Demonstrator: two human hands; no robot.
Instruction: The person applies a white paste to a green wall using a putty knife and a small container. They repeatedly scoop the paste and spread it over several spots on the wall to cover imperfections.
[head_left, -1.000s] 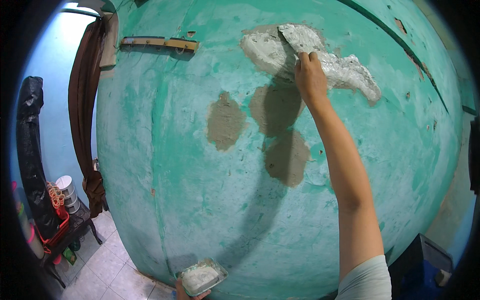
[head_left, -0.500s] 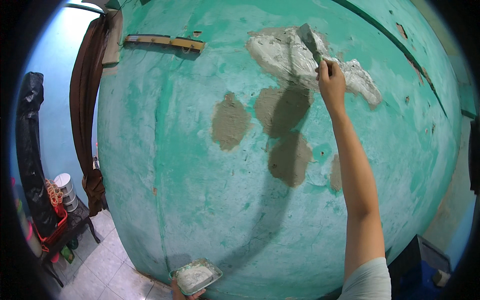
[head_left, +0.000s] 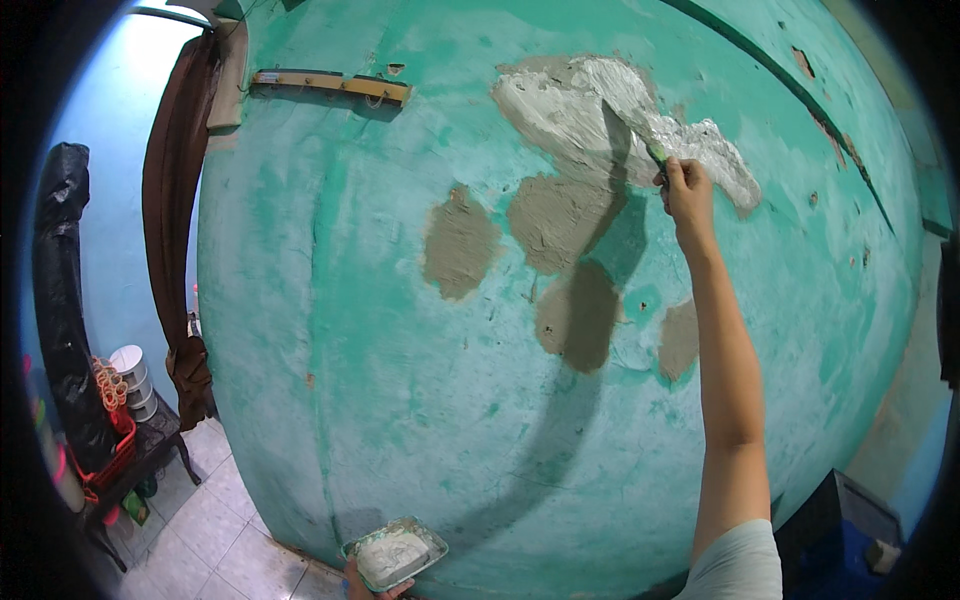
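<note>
My right hand is closed round the green handle of a putty knife. The blade points up and left against a patch of wet white filler high on the green wall. Down at the lower edge, my left hand grips a shallow clear tray from below. White paste lies in it. Under the white patch are several grey-brown dried patches, among them a round one and a lower one partly in my arm's shadow.
A wooden hook rack hangs at the upper left. Beyond the wall's left edge are a brown curtain, a black wrapped roll and a dark bench with a white bucket. A black bin-like container stands lower right.
My right hand has drawn the putty knife down and to the right across the white patch, and its shadow has shifted with it. My left hand and the tray have barely moved.
</note>
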